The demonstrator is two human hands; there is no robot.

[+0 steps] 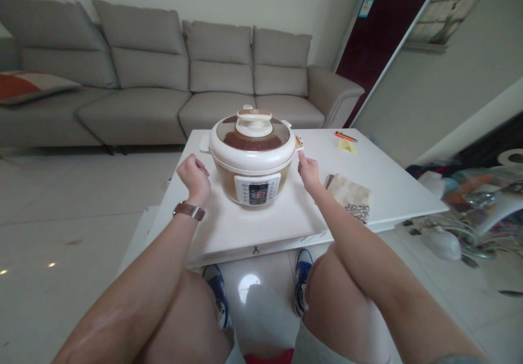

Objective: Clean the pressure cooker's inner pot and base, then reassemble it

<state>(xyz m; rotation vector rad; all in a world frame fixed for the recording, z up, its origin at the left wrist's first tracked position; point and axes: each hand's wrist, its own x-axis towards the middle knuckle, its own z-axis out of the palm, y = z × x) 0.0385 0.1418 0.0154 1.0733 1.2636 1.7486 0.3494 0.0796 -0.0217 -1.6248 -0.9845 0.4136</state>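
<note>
A white and beige electric cooker (252,159) with a glass lid stands upright on a white table (245,230). Its front carries a control panel (258,189), and a handled knob (254,120) tops the lid. Left of the cooker, my left hand (195,177) is curled into a loose fist, apart from the pot, and I see nothing in it. On the other side my right hand (308,170) is closed too, thumb upward, just below the cooker's right handle (299,143). Whether the thumb touches that handle I cannot tell.
A folded beige cloth (348,192) lies right of my right hand. Farther back are an orange pen-like object (345,136) and a crumpled yellow piece (346,145). A grey sofa (220,97) stands behind the table. Cables and clutter (457,238) fill the right side.
</note>
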